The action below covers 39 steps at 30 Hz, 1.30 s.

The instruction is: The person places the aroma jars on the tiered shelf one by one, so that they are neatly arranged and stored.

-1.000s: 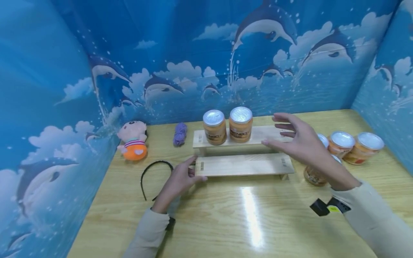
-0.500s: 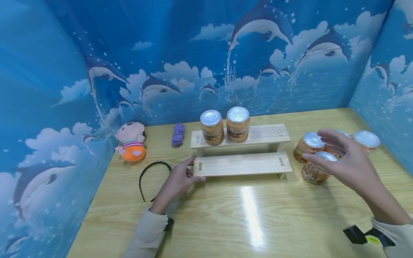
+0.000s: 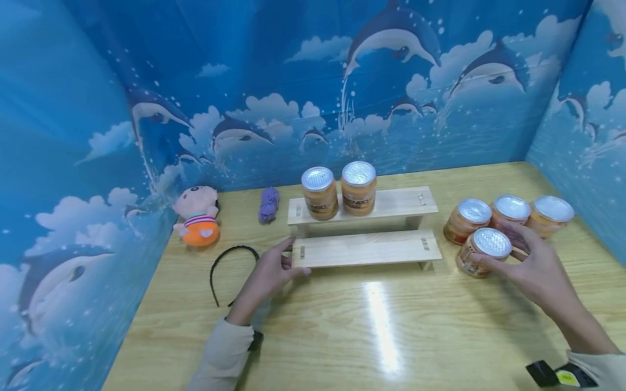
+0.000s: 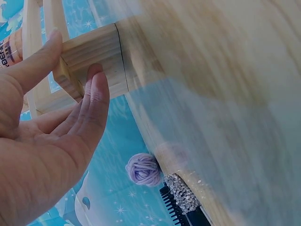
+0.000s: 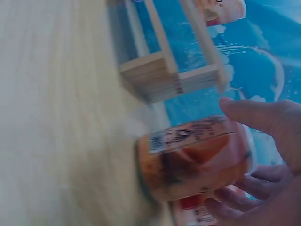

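Note:
My left hand grips the left end of the lower tier of a two-step wooden rack. In the left wrist view its thumb lies along the board's edge and its fingers rest against the side support. My right hand curls round the upper part of a jar of orange food with a silver lid, standing right of the rack; thumb in front, fingers behind. The right wrist view shows this jar upright on the table between thumb and fingers. Two similar jars stand on the rack's upper tier.
Behind the right hand's jar stand three more jars. On the left are a pink and orange plush toy, a purple yarn bundle and a black headband. A dolphin-print curtain bounds the table at back and sides.
My right hand has moved from over the rack's right end, right and down to the front jar, and closed round it. My left hand keeps its grip on the rack.

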Available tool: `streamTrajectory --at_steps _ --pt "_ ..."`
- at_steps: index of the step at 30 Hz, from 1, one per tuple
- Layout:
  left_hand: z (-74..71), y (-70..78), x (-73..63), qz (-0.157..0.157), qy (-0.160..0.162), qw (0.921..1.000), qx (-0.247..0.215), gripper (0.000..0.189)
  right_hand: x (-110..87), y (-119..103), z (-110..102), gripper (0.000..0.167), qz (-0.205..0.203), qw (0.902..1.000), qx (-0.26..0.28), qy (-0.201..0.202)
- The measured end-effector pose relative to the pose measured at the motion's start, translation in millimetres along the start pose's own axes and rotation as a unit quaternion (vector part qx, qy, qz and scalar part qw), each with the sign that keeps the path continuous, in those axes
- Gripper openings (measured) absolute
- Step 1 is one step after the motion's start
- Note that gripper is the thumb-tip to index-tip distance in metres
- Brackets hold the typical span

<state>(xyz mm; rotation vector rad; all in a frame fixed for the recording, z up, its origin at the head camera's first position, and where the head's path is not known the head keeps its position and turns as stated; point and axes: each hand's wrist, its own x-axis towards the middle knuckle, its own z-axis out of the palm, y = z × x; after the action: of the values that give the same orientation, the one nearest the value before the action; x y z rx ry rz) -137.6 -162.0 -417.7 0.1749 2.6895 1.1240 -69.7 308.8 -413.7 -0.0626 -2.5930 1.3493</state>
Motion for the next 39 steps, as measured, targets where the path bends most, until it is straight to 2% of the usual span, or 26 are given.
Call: streamTrajectory --at_steps 4,12,22,29,39 --pt "-0.4 -0.4 0.4 0.004 -0.001 1.0 -0.003 0.089 -2.1 6.0 4.7 0.09 0.021 0.9996 -0.004 -0.016" --pt "-2.1 1.5 -0.3 0.006 -0.005 0.9999 -0.007 0.088 -3.2 13.3 13.8 0.075 0.009 0.9995 -0.03 -0.01" --pt "-1.7 0.8 0.5 0.005 -0.005 0.9999 -0.009 0.089 -3.2 12.4 12.3 0.076 0.017 0.9984 -0.054 -0.004" --pt "-1.4 0.5 1.0 -0.002 -0.01 0.9999 -0.008 0.09 -5.7 0.6 3.3 0.086 0.036 0.998 -0.046 -0.024" --pt "-1.8 0.4 0.6 -0.015 -0.012 0.9998 -0.011 0.092 -3.6 -31.7 -6.7 0.084 0.014 0.999 -0.036 -0.024"
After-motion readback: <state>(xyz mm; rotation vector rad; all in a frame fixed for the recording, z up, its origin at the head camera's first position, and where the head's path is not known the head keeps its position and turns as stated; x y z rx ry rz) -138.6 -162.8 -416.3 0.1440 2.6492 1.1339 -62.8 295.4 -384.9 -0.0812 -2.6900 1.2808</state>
